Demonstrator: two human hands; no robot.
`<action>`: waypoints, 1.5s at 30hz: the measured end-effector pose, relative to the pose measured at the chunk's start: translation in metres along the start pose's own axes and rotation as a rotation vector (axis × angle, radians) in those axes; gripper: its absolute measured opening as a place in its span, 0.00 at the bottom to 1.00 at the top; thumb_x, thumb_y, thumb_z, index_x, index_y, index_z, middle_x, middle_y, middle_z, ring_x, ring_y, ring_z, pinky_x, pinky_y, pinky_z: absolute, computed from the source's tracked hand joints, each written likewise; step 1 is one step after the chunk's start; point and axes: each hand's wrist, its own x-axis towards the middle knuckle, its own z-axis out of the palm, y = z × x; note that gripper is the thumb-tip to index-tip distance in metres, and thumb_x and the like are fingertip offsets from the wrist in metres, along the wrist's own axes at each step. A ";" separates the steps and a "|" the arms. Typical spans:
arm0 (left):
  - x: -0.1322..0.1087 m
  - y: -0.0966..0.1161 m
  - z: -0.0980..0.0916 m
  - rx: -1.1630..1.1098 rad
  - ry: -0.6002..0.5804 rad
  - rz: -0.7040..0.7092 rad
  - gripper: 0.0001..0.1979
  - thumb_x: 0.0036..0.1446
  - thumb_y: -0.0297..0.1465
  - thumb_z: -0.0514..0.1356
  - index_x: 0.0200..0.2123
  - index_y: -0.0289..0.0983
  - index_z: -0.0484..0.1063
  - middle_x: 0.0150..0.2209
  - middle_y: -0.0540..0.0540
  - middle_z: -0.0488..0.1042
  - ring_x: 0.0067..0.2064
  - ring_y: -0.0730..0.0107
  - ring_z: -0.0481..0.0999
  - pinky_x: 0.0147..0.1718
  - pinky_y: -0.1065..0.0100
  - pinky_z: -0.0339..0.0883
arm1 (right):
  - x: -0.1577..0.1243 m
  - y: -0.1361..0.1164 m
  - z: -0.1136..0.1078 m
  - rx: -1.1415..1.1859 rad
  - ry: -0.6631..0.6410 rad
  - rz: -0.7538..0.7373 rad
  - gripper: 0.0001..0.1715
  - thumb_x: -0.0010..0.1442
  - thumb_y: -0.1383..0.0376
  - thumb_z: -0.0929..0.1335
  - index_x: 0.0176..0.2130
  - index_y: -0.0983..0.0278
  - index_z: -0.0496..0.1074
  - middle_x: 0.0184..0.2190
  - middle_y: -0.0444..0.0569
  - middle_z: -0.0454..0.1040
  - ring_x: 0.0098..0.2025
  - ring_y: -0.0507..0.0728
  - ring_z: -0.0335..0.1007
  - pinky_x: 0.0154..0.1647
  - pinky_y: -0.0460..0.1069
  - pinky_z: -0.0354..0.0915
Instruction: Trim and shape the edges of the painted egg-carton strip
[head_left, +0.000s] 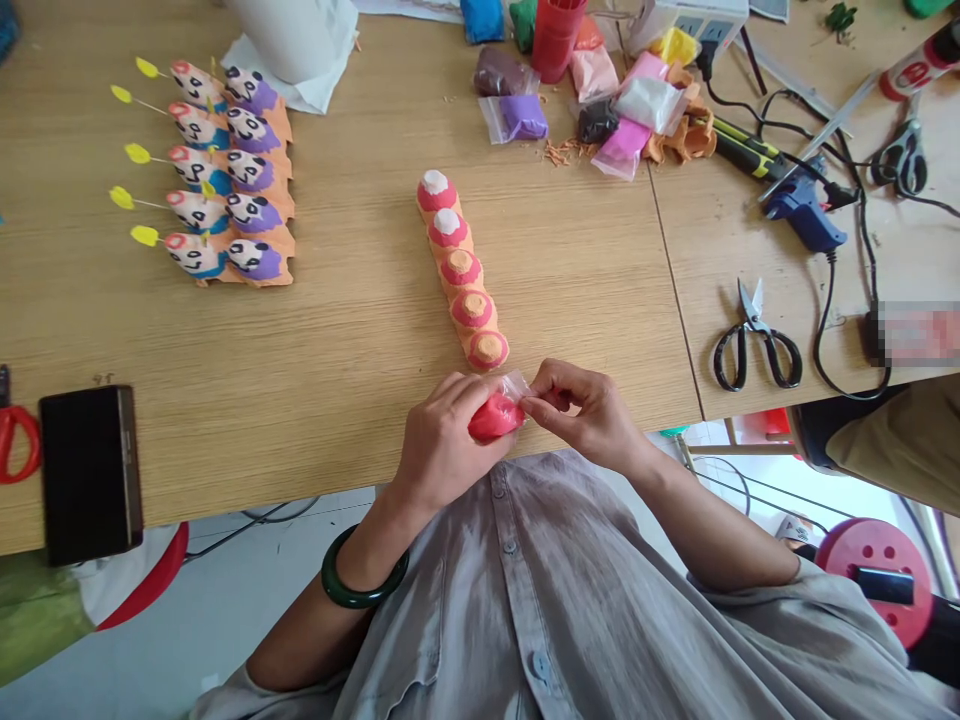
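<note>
Fingers (550, 392) pinch bagged red clay (496, 417)

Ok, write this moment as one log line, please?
left hand: red clay | right hand: clear plastic bag | nearby: painted egg-carton strip

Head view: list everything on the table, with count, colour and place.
Painted egg-carton figures: ten, orange with pink, blue and purple, left side.
Egg-carton strip: one, orange with pink tops, centre.
Clay packets: several, mixed colours, far edge.
Glue gun: one, blue, right.
Scissors: three, two black right, one red far left.
Phone: one, black, near left.
Red clay lump: one, between the hands.
Hands: two, left and right, holding the clay.
Bangle: one, dark green, left wrist.
</note>
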 end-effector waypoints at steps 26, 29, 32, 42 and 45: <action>0.031 0.006 -0.009 -0.429 0.097 -0.185 0.16 0.68 0.37 0.61 0.29 0.38 0.80 0.24 0.50 0.81 0.25 0.71 0.78 0.28 0.73 0.72 | 0.006 0.003 -0.012 0.171 -0.019 0.140 0.31 0.58 0.41 0.76 0.28 0.65 0.73 0.21 0.39 0.60 0.22 0.47 0.51 0.22 0.46 0.48; 0.050 -0.006 -0.008 -0.373 0.173 -0.121 0.18 0.68 0.39 0.60 0.27 0.38 0.79 0.25 0.49 0.81 0.27 0.70 0.79 0.30 0.72 0.73 | 0.018 0.002 -0.018 0.139 0.104 0.113 0.31 0.54 0.42 0.79 0.26 0.65 0.72 0.19 0.38 0.59 0.22 0.47 0.48 0.22 0.46 0.44; 0.070 -0.026 -0.006 -0.339 0.317 -0.108 0.17 0.70 0.41 0.59 0.33 0.39 0.81 0.34 0.45 0.86 0.36 0.66 0.84 0.41 0.68 0.78 | 0.044 0.003 -0.033 0.237 0.285 0.158 0.31 0.48 0.43 0.81 0.24 0.65 0.73 0.15 0.37 0.58 0.19 0.46 0.48 0.19 0.46 0.42; 0.091 -0.073 0.000 -0.447 0.537 -0.195 0.19 0.69 0.42 0.58 0.30 0.38 0.78 0.32 0.45 0.85 0.25 0.72 0.77 0.29 0.70 0.74 | 0.188 0.001 -0.109 0.236 0.779 0.144 0.17 0.59 0.62 0.77 0.26 0.66 0.71 0.20 0.37 0.61 0.22 0.45 0.52 0.20 0.42 0.54; 0.092 -0.075 -0.001 -0.479 0.508 -0.210 0.18 0.69 0.41 0.59 0.30 0.38 0.78 0.30 0.45 0.84 0.24 0.72 0.77 0.27 0.71 0.73 | 0.223 0.002 -0.117 0.187 0.841 0.207 0.11 0.68 0.62 0.74 0.42 0.69 0.77 0.36 0.48 0.77 0.33 0.51 0.72 0.33 0.46 0.72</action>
